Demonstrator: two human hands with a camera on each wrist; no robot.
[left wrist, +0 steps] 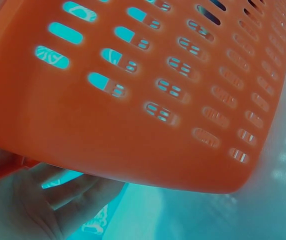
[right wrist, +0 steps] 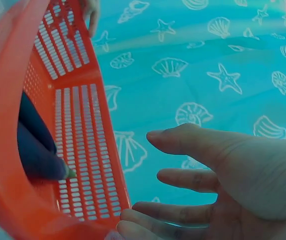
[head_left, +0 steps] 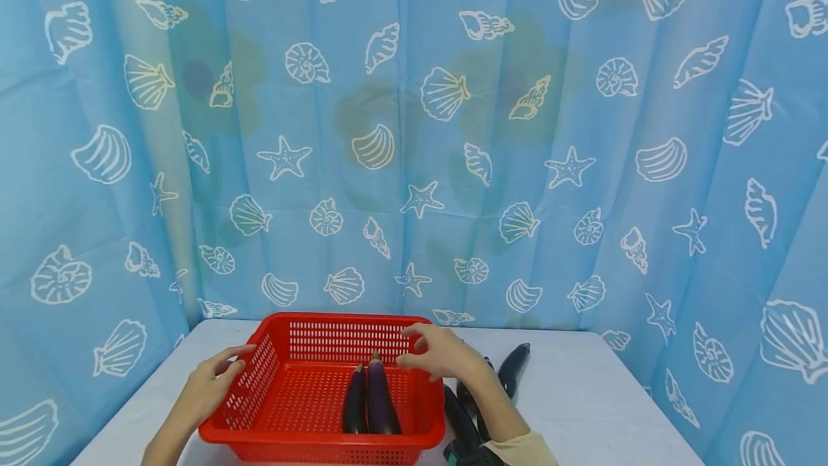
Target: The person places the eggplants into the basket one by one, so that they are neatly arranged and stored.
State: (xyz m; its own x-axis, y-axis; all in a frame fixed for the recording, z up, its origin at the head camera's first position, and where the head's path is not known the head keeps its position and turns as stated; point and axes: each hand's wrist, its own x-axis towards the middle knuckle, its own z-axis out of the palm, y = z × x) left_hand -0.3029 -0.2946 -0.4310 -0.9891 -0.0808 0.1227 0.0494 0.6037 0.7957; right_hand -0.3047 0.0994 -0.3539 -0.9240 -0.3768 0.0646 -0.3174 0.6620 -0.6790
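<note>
A red perforated plastic basket [head_left: 310, 401] stands on the table with two dark purple eggplants [head_left: 383, 401] lying side by side in its right half. My left hand [head_left: 205, 387] is at the basket's left rim, its fingers relaxed and loosely spread; whether they touch the rim is hard to tell. In the left wrist view, that hand [left wrist: 38, 205] shows beside the outer wall of the basket [left wrist: 108, 150]. My right hand [head_left: 443, 352] hovers by the back right corner with fingers apart and nothing in them. The right wrist view shows this hand [right wrist: 208, 180] near the rim.
Several dark eggplants [head_left: 514, 369] lie on the white table [head_left: 582, 394] right of the basket, partly hidden by my right forearm. One at the front has a green cap [head_left: 451, 457]. A blue shell-print curtain [head_left: 401, 164] hangs around the back and sides.
</note>
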